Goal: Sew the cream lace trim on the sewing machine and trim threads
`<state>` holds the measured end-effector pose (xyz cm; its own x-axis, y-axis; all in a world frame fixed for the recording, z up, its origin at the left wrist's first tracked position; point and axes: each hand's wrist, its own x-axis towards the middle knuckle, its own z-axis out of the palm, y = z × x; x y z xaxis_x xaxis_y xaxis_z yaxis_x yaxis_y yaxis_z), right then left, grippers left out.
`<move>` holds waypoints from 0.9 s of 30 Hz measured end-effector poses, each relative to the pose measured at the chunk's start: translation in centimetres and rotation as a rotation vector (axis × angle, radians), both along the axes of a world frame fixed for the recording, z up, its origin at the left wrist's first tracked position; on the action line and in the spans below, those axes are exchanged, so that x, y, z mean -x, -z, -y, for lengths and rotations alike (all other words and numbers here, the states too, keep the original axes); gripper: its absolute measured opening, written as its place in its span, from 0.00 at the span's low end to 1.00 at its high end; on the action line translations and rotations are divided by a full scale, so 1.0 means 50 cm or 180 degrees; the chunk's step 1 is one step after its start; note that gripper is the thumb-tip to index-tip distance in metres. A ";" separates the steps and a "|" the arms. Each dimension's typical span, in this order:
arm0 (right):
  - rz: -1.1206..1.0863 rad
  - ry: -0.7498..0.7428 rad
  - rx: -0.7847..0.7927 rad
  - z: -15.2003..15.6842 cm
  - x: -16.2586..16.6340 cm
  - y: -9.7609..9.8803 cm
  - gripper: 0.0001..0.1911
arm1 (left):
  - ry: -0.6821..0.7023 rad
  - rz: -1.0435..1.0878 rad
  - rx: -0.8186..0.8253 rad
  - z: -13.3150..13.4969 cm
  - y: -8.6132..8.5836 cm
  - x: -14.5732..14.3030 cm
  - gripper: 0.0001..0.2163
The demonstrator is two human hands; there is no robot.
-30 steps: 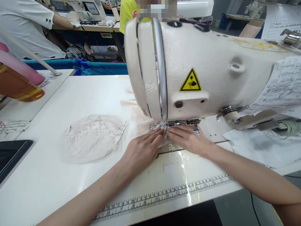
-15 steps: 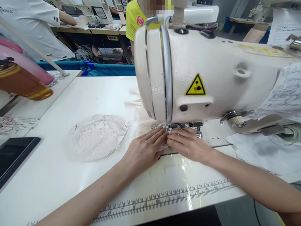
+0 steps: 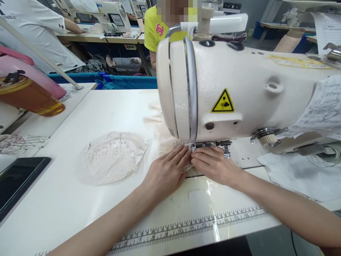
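Under the needle area of a white sewing machine (image 3: pixel 245 85) lies a pale, sheer lace fabric (image 3: pixel 165 137), partly hidden by the machine head and my fingers. My left hand (image 3: pixel 167 167) rests on this fabric just left of the presser foot (image 3: pixel 192 146), its fingers stretched forward and lying flat. On the right, my right hand (image 3: pixel 213 163) has its fingers bent together on the fabric's edge, close in front of the foot. The fingertips of both hands nearly meet. A gathered, lace-edged fabric piece (image 3: pixel 114 158) lies on the table to the left.
A dark phone (image 3: pixel 23 181), an amber drink container (image 3: pixel 32 96) and a pink bottle (image 3: pixel 34 71) are at the left. White cloth (image 3: pixel 298 174) lies at the right. A printed ruler (image 3: pixel 181 231) runs along the front edge. A person in yellow (image 3: pixel 151 32) is behind the machine.
The view has shifted slightly, so everything appears a little lower and farther right. Both hands keep nearly the same place beside the presser foot, still on the lace fabric.
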<state>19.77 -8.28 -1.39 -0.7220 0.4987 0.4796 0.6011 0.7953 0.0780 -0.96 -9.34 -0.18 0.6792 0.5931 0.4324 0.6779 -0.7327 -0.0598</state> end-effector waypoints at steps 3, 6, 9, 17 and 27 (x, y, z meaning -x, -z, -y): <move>0.0046 0.0035 0.0011 0.001 -0.001 -0.002 0.13 | -0.0033 -0.0011 -0.0068 0.002 0.000 -0.003 0.16; 0.0112 0.0004 0.0030 0.001 -0.004 -0.006 0.14 | -0.0059 -0.0117 -0.0166 0.005 -0.003 -0.007 0.16; 0.0120 -0.0036 -0.0004 -0.001 -0.009 -0.012 0.14 | -0.0122 -0.0171 -0.0193 0.007 -0.006 -0.010 0.17; 0.0092 0.0156 -0.0418 -0.006 -0.015 -0.020 0.12 | -0.0144 -0.0154 -0.0072 0.007 -0.006 -0.018 0.16; 0.0088 0.0301 -0.0440 -0.008 -0.030 -0.022 0.12 | -0.0140 -0.0011 0.0154 0.008 -0.004 -0.018 0.18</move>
